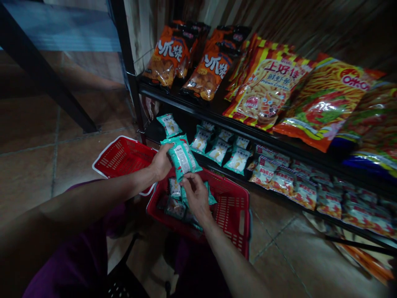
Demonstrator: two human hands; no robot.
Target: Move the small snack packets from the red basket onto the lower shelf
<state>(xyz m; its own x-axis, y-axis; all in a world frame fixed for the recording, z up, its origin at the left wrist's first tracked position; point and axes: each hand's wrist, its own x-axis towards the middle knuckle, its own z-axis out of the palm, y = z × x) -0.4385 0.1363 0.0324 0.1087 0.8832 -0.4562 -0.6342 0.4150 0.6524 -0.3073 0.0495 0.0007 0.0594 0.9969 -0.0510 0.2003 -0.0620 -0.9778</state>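
A teal snack bag (183, 157) is held above a red shopping basket (231, 194), its printed label side turned up. My left hand (161, 159) grips the bag's left edge, with the thumb on top. At the bag's lower corner, my right hand (196, 192) pinches the edge between thumb and fingers. Several small snack bags (175, 207) lie in the basket under my hands, partly hidden by the right hand. Just beyond the held bag, a similar teal bag (170, 125) lies on the lower shelf.
A second red basket (116, 155) with a white rim stands at the left. The black shelf rack (198, 108) carries orange snack bags (206, 74), prawn cracker bags (263, 87) and white-and-red bags (297, 188). A slanted black metal leg (58, 82) stands at far left, on the tiled floor (276, 240).
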